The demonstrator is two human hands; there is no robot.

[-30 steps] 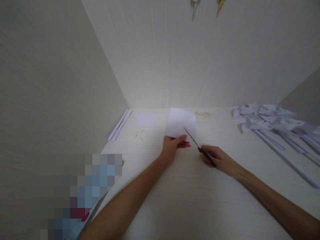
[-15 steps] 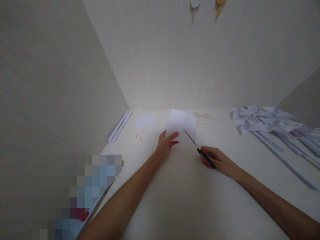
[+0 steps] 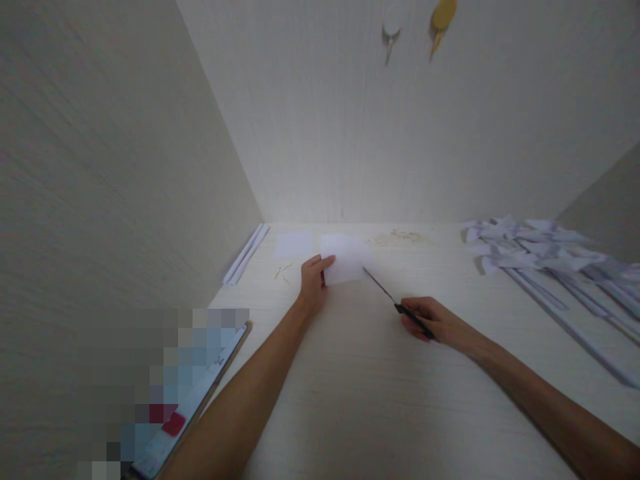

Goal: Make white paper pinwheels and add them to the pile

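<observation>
My left hand pinches the left edge of a white square of paper that lies low over the pale wooden tabletop. My right hand grips the black handles of a pair of scissors. The thin blades point up and left, and their tip sits just right of the paper's lower right corner. The blades look closed together.
A second small white square lies left of the held paper, with tiny scraps below it. Folded white strips lean along the left wall. A heap of paper pinwheels on sticks fills the right. A device lies at lower left.
My left hand has carried the paper to the left and lowered it flatter toward the table. The scissors stayed nearly still and now sit clear of the sheet.
</observation>
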